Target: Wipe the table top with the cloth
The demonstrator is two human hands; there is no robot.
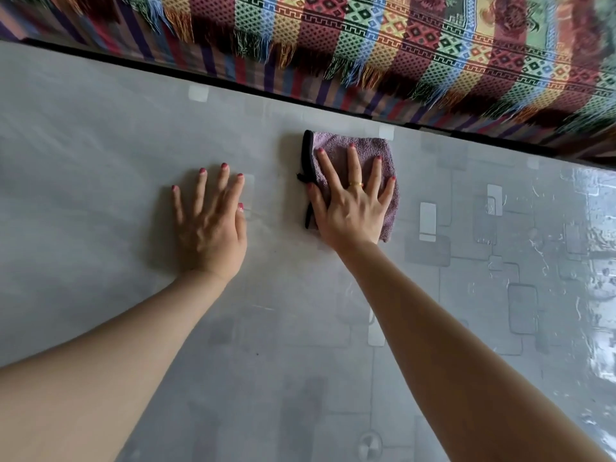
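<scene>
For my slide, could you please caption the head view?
Right hand presses a purple cloth flat on the grey table top; left hand rests beside it.

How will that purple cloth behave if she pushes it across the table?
The purple cloth looks like soft terry, so it is probably floppy and may bunch. Pressed flat under the right hand, it should slide easily on the glossy table top.

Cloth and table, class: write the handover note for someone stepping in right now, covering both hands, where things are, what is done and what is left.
Right hand: flat on the purple cloth, fingers spread, pressing it onto the table near the far edge.
Left hand: empty, flat on the bare table beside the cloth.
Done: cannot tell how much has been wiped.
Left: sweep the cloth over the rest of the top.
</scene>
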